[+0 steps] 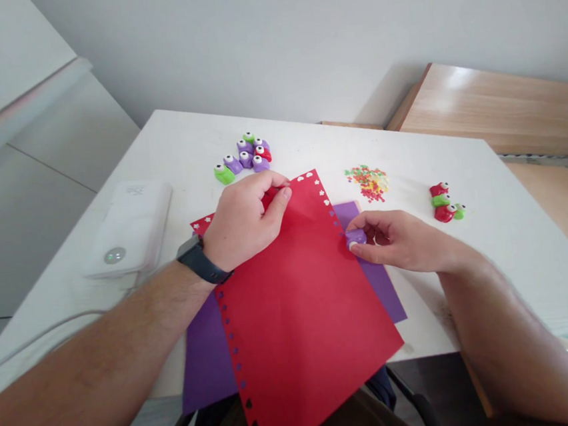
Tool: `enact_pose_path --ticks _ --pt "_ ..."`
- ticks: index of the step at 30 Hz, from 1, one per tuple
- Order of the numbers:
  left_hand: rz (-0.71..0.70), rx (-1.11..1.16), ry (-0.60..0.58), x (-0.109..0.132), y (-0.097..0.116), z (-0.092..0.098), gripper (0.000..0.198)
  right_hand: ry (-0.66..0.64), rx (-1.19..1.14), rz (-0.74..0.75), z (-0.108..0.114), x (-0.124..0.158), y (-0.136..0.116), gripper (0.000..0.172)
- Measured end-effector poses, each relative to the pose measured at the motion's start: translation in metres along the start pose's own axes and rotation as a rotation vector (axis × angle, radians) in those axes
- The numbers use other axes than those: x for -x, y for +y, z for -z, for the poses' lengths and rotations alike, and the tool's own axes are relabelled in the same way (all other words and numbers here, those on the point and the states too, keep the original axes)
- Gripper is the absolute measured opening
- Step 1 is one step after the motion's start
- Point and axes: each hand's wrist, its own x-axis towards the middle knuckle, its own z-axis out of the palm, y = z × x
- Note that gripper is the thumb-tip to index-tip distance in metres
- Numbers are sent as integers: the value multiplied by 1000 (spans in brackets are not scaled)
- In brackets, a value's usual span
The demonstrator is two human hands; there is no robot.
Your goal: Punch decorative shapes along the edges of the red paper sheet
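Left hand (247, 220) at the top of the paper, in a narrow pinch, thumb and fingers closed on the upper edge of a red paper sheet (299, 319). Dark smartwatch (199, 261) on that wrist. Right hand (397, 242) curled narrowly around a small purple craft punch (355, 237), right at the sheet's right edge; whether the paper sits inside the punch, hidden by the fingers.

Main risks: a torn edge from pulling on the paper while the punch grips it, and crooked spacing or a cut-out breaking through the edge if the loose sheet slides on the purple paper sheet (204, 354) beneath.

Red sheet at the centre of the frame, flat and turned at an angle, its lower corner past the near edge of the white table (423, 300). Rows of tiny cut-outs along its edges, hearts among them, some too small to tell.

Farther out, purple and green craft punches (243, 158) clustered at upper centre, a pile of paper confetti (369, 183) to their right, red and green craft punches (444, 201) at right, and a white boxy device (129, 228) at left.
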Motion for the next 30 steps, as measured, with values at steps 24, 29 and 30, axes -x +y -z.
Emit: enact_pose_path --ticks 24,29,30 --pt "9 8 36 0 1 2 22 16 -77 -41 -5 -3 5 30" --pt "8 11 29 1 2 3 23 29 -66 -25 -4 -3 4 29" --pt "13 10 28 1 2 3 24 23 -70 -25 -4 -2 3 29"
